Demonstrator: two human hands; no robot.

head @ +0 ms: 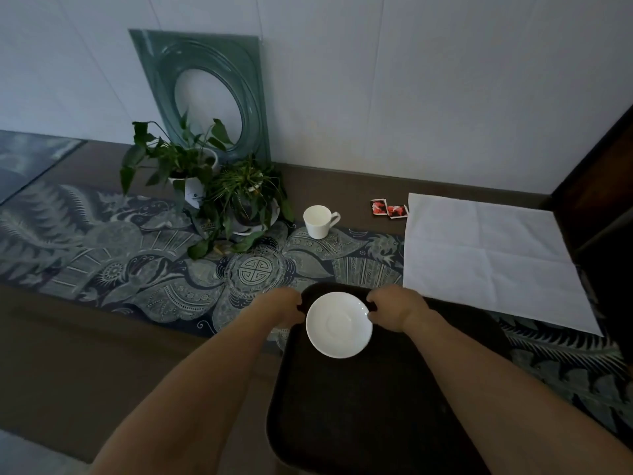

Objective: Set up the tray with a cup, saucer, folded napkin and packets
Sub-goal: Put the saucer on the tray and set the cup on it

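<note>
A glossy round white saucer [338, 324] with a shallow centre well sits at the far end of a dark matte tray [370, 406]. The left hand [286, 308] and right hand [392, 308] curl their fingers around its opposite rims. Beyond, a white handled cup [318, 221] stands upright on a patterned blue cloth [137, 269]. Red packets [388, 209], print unreadable, lie beside a creased white napkin [493, 258], spread flat.

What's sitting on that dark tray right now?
Only the white saucer lies on the dark tray, near its far end, with the left hand and right hand holding its edges. The saucer is empty. The tray surface beneath it and the forearms is hidden.
</note>
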